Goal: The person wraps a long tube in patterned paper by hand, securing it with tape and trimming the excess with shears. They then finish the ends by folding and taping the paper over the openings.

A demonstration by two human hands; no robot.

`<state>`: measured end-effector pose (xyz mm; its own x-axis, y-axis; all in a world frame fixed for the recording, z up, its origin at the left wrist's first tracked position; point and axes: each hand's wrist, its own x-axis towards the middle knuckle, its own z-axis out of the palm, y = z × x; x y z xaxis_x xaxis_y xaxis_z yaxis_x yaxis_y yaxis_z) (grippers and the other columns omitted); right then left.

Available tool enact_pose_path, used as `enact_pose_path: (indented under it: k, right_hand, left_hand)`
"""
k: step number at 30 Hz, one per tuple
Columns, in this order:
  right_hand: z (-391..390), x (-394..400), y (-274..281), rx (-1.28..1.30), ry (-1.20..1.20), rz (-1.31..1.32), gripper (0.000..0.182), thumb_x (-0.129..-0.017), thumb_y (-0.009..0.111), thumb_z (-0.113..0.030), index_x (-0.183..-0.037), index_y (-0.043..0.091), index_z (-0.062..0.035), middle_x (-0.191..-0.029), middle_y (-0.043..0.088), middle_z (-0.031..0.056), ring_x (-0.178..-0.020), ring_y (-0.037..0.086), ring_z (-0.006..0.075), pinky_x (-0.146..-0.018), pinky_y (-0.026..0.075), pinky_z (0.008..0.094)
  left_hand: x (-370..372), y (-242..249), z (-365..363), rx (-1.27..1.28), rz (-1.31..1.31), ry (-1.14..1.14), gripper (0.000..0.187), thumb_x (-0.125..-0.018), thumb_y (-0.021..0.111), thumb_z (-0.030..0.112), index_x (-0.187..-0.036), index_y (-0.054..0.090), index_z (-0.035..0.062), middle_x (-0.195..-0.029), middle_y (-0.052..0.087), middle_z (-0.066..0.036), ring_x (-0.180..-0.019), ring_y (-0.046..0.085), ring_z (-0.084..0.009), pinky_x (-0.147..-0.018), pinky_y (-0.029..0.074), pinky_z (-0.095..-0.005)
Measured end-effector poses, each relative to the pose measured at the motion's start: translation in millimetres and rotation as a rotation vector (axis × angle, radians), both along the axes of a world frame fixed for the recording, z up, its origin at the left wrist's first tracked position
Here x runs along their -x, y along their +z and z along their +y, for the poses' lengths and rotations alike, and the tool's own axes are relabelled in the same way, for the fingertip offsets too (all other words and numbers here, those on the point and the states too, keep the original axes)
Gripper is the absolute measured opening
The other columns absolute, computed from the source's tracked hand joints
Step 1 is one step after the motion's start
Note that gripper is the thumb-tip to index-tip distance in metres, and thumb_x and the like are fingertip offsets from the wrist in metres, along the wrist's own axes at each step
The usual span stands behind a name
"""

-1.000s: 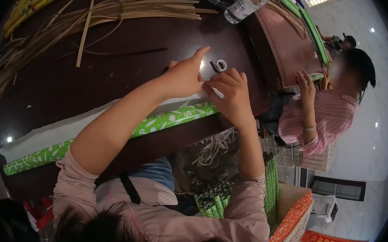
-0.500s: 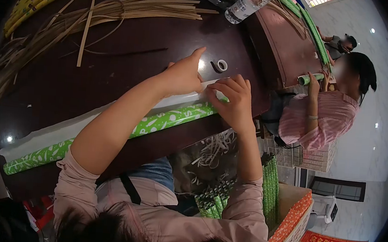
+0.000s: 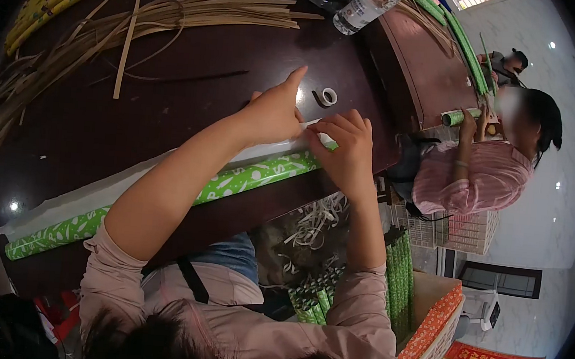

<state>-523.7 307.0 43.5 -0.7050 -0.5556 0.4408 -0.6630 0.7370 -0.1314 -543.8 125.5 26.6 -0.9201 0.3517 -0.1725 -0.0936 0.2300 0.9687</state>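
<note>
A green sheet with white print and a white underside, rolled into a long tube (image 3: 253, 179), lies along the table's near edge. Its white flap (image 3: 102, 187) is turned up along the far side. Toward the tube's right end, my right hand (image 3: 347, 144) pinches the flap's edge between thumb and fingers. Close beside it is my left hand (image 3: 274, 115), one finger stretched out and the others curled in at the flap; what they hold is hidden. Just beyond both hands is a small roll of dark tape (image 3: 327, 97) with a white core.
Long flat strips (image 3: 227, 11) lie in a bundle at the back of the dark table (image 3: 191, 103). A water bottle (image 3: 367, 10) stands at the far corner. At right, a person in a striped shirt (image 3: 483, 173) holds a green roll (image 3: 458, 117); another person sits beyond.
My hands and the green tube have barely moved. The person in the striped shirt has shifted head and arms slightly. A thin green stick now shows beside the farther person.
</note>
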Motion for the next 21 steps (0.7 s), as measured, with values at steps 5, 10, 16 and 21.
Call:
enact_pose_path:
  k: [5,10,16,21]
  right_hand:
    - [-8.4,-5.1,-2.0,-0.051,-0.041,0.078,0.01,-0.069,0.076,-0.011,-0.076,0.069,-0.009,-0.076,0.064,-0.001,-0.075,0.054,0.0198,-0.069,0.037,0.0352]
    - [-18.4,-9.8,-6.9,-0.088,-0.112,0.159,0.008,-0.066,0.072,-0.009,-0.07,0.065,-0.0094,-0.072,0.062,-0.0014,-0.075,0.055,0.0188,-0.066,0.038,0.0346]
    - [-19.2,-8.4,-12.7,-0.024,-0.181,0.144,0.008,-0.066,0.072,-0.009,-0.07,0.065,-0.0096,-0.071,0.062,-0.0004,-0.073,0.056,0.0196,-0.066,0.037,0.0349]
    - [-5.9,-2.7,-15.7,0.116,-0.149,-0.022,0.007,-0.07,0.073,-0.008,-0.074,0.068,-0.0095,-0.075,0.065,-0.0007,-0.073,0.057,0.0203,-0.067,0.038,0.0354]
  left_hand:
    - [0.0,0.1,0.4,0.038,0.012,0.017,0.105,-0.07,0.066,-0.009,-0.156,0.01,0.0119,-0.098,0.07,-0.017,-0.09,0.066,-0.0202,-0.084,0.05,-0.0332]
    - [-0.1,2.7,0.2,0.095,0.033,0.026,0.104,-0.071,0.067,-0.007,-0.156,0.01,0.0128,-0.099,0.07,-0.017,-0.094,0.067,-0.0232,-0.088,0.05,-0.0343]
    - [-0.4,4.5,-0.4,0.113,0.039,0.013,0.104,-0.071,0.067,-0.006,-0.156,0.01,0.013,-0.101,0.07,-0.017,-0.096,0.067,-0.0253,-0.091,0.049,-0.0356]
    - [0.4,0.0,-0.2,0.104,0.049,-0.007,0.105,-0.071,0.067,-0.005,-0.156,0.008,0.0128,-0.103,0.071,-0.018,-0.098,0.067,-0.0261,-0.096,0.046,-0.0364]
